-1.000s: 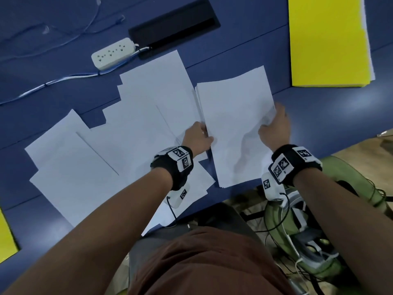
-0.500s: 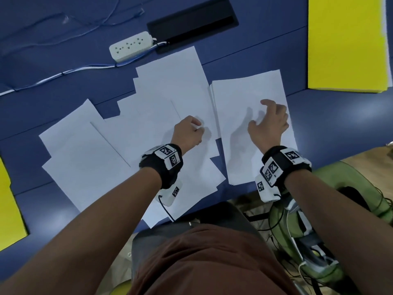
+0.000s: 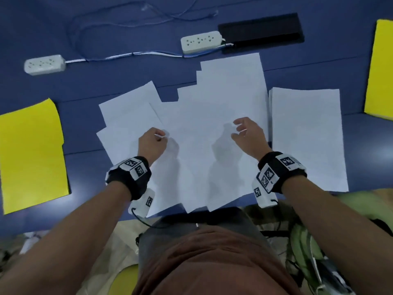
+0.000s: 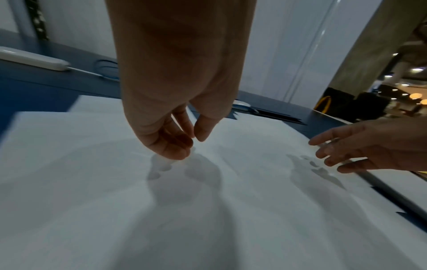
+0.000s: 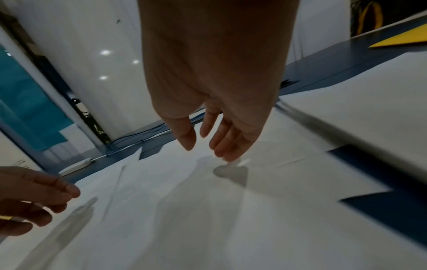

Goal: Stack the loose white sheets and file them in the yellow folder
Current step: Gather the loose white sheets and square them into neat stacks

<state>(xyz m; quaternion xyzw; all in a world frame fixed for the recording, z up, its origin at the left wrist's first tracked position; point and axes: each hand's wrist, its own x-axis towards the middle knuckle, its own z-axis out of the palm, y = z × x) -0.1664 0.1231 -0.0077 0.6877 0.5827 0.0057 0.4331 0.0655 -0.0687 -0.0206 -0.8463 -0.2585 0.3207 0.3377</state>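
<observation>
Several loose white sheets [image 3: 204, 116] lie overlapping in the middle of the blue table [image 3: 106, 86]. A squared stack of sheets [image 3: 306, 137] sits to their right. One yellow folder [image 3: 380, 71] lies shut at the far right and another yellow folder [image 3: 32, 154] at the left. My left hand [image 3: 162, 136] has bent fingers, and its fingertips [image 4: 175, 155] press on a loose sheet [image 4: 92, 182] while its thumb stands apart. My right hand [image 3: 236, 129] hangs relaxed over the loose sheets, left of the stack, with its fingertips [image 5: 228, 159] just touching paper. Neither hand holds anything.
Two white power strips [image 3: 201, 41] [image 3: 43, 64] with blue-white cables lie at the back of the table, next to a black cable hatch [image 3: 261, 31]. The near table edge runs just under my wrists. A green bag [image 3: 308, 248] sits below on the right.
Both hands have left the squared stack and moved left onto the loose sheets. The right hand let go of the stack's edge. My head has turned left, bringing the left folder into view.
</observation>
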